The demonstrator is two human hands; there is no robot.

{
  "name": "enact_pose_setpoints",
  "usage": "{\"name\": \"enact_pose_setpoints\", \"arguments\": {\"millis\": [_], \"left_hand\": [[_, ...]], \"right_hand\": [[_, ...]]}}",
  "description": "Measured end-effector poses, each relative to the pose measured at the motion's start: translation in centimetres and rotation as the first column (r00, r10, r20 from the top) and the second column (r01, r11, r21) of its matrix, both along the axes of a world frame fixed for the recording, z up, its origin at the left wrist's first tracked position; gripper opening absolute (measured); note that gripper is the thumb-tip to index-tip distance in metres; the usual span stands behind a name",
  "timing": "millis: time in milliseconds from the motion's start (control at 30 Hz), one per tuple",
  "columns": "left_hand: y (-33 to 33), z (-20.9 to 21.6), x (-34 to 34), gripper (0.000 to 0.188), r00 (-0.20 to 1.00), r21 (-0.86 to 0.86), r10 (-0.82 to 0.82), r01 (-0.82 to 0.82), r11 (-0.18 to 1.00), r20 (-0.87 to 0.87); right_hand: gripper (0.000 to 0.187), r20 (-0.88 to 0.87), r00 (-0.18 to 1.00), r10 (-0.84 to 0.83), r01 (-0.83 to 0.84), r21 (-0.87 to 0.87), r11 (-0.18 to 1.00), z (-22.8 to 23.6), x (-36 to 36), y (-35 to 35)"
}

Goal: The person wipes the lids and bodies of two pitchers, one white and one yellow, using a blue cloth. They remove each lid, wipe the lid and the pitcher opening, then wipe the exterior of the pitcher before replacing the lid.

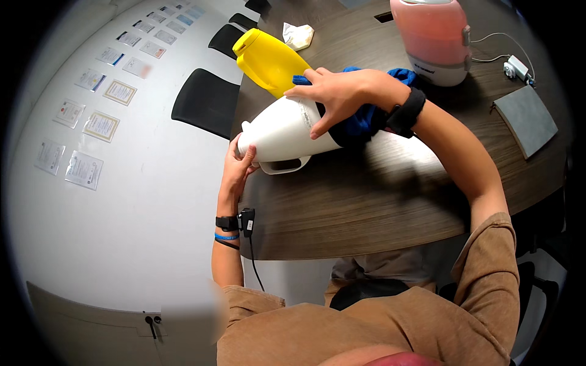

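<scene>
A white plastic bottle (284,131) with a loop handle lies tilted on its side over the table's left edge. My left hand (235,163) is closed around its narrow neck end. My right hand (342,94) spans the wide end, thumb on the near side and fingers on the far side. Blue and black fabric (355,125) surrounds that wide end beneath my right palm; how far it covers the bottle is hidden. Just beyond, a yellow bottle (271,60) lies tilted, its lower end hidden behind the white one.
On the wooden table (317,210) stand a pink and white appliance (430,36) and a pack of tissues (298,36). A grey notebook (526,121) and a white charger with a cable (517,67) lie right. Black chairs (206,102) line the left side.
</scene>
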State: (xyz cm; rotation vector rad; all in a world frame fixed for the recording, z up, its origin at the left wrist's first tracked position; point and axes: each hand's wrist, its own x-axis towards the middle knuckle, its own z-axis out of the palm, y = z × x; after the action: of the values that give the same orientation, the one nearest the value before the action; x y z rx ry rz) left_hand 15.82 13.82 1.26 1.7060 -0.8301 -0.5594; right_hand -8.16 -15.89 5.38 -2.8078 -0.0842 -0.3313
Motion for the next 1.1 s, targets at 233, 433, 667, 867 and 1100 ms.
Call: {"name": "enact_pose_setpoints", "arguments": {"millis": [233,433,667,867,1100], "left_hand": [[-1.7,2.3,-3.7,0.09,0.94,-0.162,0.198,-0.158,0.974,0.276],[-6.4,5.5,-7.6,0.085,0.85,-0.362,0.185,0.006,0.932,0.493],[-9.1,7.4,-9.4,0.113,0.597,-0.306,0.166,0.141,0.941,0.785],[-9.2,6.8,-9.2,0.112,0.58,-0.314,0.235,0.037,0.949,0.78],[-11.9,7.2,-10.0,0.11,0.36,-0.4,0.342,0.099,0.911,0.868]], "right_hand": [[0.145,-0.09,0.994,0.062,-0.051,0.125,0.991,-0.7,-1.8,-5.2],[0.127,-0.346,0.93,-0.123,0.169,0.108,0.98,-3.1,-3.7,-9.1],[0.105,-0.165,0.932,-0.323,0.325,-0.015,0.946,-4.9,-7.6,-7.7],[0.087,-0.36,0.889,-0.284,0.235,-0.175,0.956,-2.1,-11.0,-7.3],[0.088,-0.438,0.87,-0.226,0.156,-0.189,0.969,-1.2,-11.1,-7.4]]}}
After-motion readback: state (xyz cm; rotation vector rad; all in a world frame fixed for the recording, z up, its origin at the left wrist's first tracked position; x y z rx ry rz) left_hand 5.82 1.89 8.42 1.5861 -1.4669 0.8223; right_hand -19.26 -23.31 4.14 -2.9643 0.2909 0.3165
